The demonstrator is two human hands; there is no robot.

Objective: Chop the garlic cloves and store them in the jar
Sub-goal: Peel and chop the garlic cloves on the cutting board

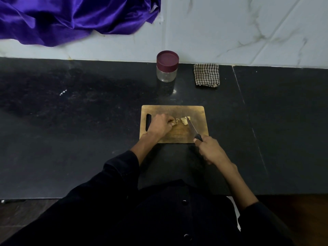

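Two hands: left hand (160, 125) pins garlic (175, 121), seemingly; right hand (210, 150) grips knife (193, 129).

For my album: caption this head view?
Left hand steadies garlic, right hand cuts with knife; jar closed.

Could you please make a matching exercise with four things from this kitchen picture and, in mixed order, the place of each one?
Things:
1. jar
2. checked cloth
3. knife
4. purple fabric

Places:
A. gripped by the right hand
B. far left, against the wall
C. behind the cutting board, lid on
D. right of the jar, folded

Pairs: 1-C, 2-D, 3-A, 4-B
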